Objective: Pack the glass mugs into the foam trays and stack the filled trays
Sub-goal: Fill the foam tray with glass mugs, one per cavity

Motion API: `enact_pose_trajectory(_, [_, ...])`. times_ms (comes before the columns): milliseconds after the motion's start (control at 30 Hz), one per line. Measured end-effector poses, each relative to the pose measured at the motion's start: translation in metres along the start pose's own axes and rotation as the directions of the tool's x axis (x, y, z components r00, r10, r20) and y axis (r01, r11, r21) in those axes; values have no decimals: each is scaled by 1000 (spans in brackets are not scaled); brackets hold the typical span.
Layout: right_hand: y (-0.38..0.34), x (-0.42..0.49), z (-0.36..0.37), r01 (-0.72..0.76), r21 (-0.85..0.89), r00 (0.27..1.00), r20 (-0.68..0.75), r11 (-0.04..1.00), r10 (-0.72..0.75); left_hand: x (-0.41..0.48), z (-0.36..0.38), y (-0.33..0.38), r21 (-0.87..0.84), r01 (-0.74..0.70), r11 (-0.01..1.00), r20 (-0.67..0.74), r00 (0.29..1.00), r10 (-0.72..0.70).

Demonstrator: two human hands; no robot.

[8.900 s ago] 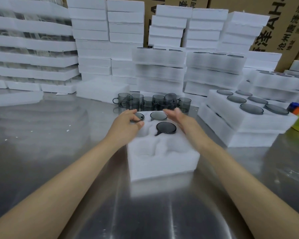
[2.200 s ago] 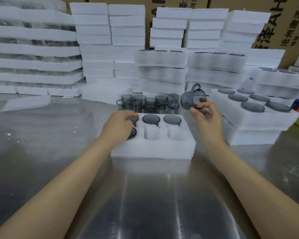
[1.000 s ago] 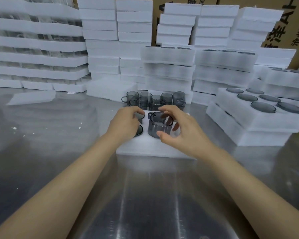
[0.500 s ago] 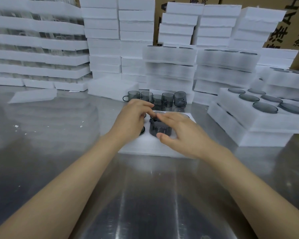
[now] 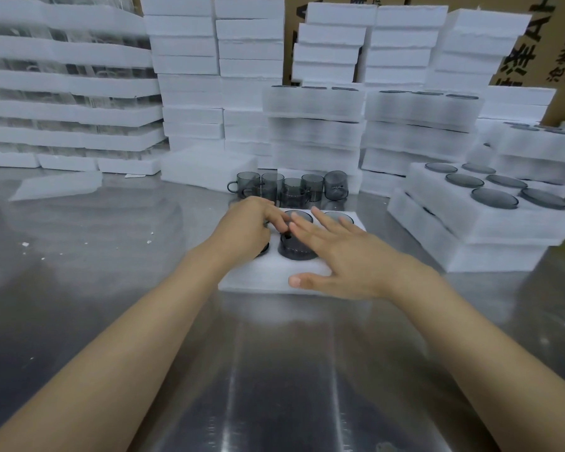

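Mug's down. A second ago my right hand (image 5: 343, 256) was carrying that grey mug (image 5: 296, 249) over the foam tray (image 5: 261, 278). Now it has let go and the fingers are straight and spread, flat just above the rim. The mug sits in the front middle pocket, though its wall stands proud of the foam, so I'd say it wants a press to seat it fully.

My left hand (image 5: 245, 230) stays on the left side of the tray, fingers bent down over the pockets. I can't tell whether it grips anything or only steadies the foam. A dark rim (image 5: 263, 247) peeks out beside it, and two more rims show in the back row (image 5: 338, 218).

The front right pocket is hidden under my right hand. It was empty a moment ago, so I reckon one mug is left before this tray can be stacked.

Supply is close: the loose mugs (image 5: 291, 187) stand in a cluster just behind the tray.

All this is on a shiny steel table (image 5: 274, 370) with a few white crumbs on its left part. Filled trays (image 5: 490, 223) are piled at the right. Tall stacks of white foam (image 5: 248, 44) line the back, with printed cardboard boxes (image 5: 535, 34) behind them.
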State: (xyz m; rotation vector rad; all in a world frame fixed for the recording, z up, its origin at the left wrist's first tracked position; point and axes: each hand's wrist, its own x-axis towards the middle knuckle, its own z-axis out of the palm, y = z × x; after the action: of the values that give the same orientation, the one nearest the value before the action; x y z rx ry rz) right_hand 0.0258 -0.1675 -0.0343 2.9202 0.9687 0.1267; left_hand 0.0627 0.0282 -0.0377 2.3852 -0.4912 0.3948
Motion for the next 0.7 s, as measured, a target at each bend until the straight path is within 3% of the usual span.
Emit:
enact_pose_trajectory(100, [0,-1,1,23,11,1000,-17,1000,-23,-1,1,3,-6,17,1000,30,999,-17])
enact_pose_trajectory(200, [3,-1,-2,18,342,998,-67,939,5,-4,-1,7,46,27,999,103,994,-31])
enact_pose_trajectory(267, [15,-1,-4,16,687,971,-183,727,151,-6,-3,6,53,13,999,130,991,-20])
enact_pose_trajectory(333, [34,-2,3,74,862,836,-328,502,440,-8,-4,6,49,-3,999,149,989,-4])
enact_pose_trajectory(400, [54,-2,21,106,893,651,-395,437,648,-9,-6,7,24,-13,1000,171,985,9])
enact_pose_trajectory(433, [63,0,31,76,900,604,-384,430,698,-8,-6,7,13,-16,1000,181,983,13])
enact_pose_trajectory(567, [90,19,55,-60,951,570,-217,304,793,-7,-4,9,105,-58,993,210,977,35])
enact_pose_trajectory(700, [99,46,59,-78,927,565,-262,366,783,-7,2,18,369,-196,909,163,976,144])
